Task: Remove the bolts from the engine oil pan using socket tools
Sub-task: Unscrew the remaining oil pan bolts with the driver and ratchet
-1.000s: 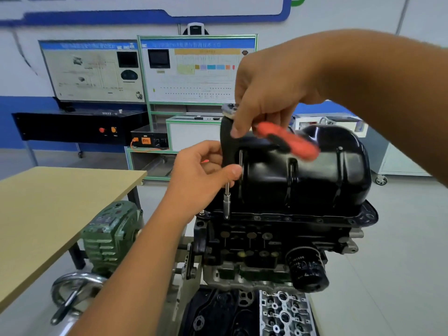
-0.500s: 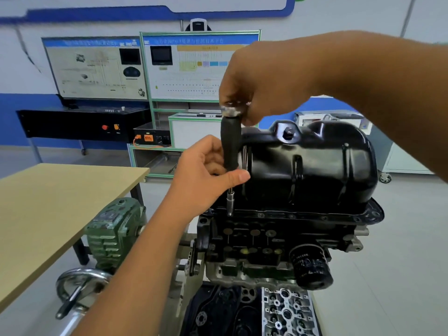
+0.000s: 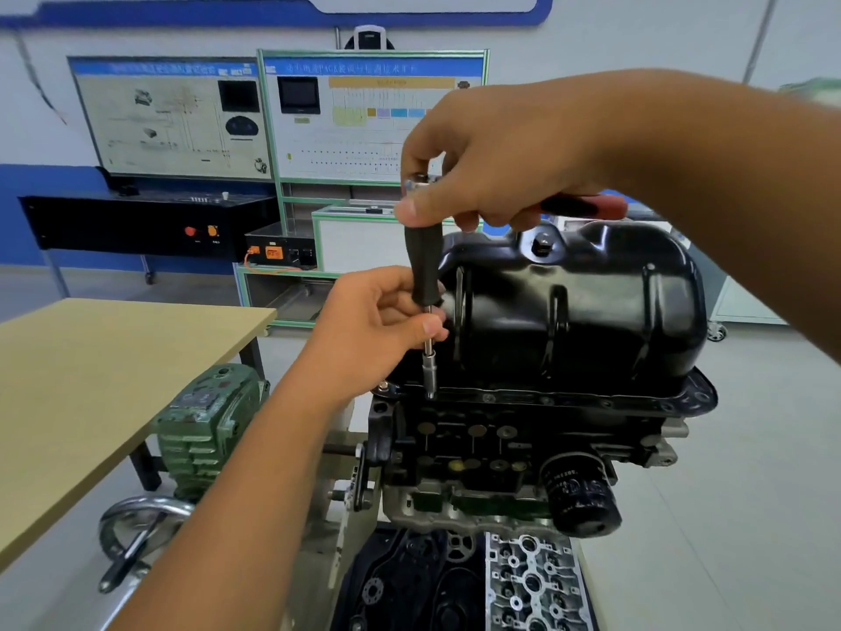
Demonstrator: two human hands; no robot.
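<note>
oil pan (image 3: 578, 311) sat upturned on the engine, wooden table (image 3: 91, 380) left of it.
my left hand (image 3: 373, 330) pinched the socket driver (image 3: 425, 271) shaft upright at the pan's flange; my right hand (image 3: 491, 157) gripped the ratchet (image 3: 587, 206) on top.

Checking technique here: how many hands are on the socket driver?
2. The right hand grips the top of the socket driver; the left hand pinches its thin shaft just above the socket, beside the oil pan.

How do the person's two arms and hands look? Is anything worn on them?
The left hand and the right hand are bare, with no gloves, rings or watch in view. Both forearms are bare too; no sleeve shows. The nails are short.
</note>
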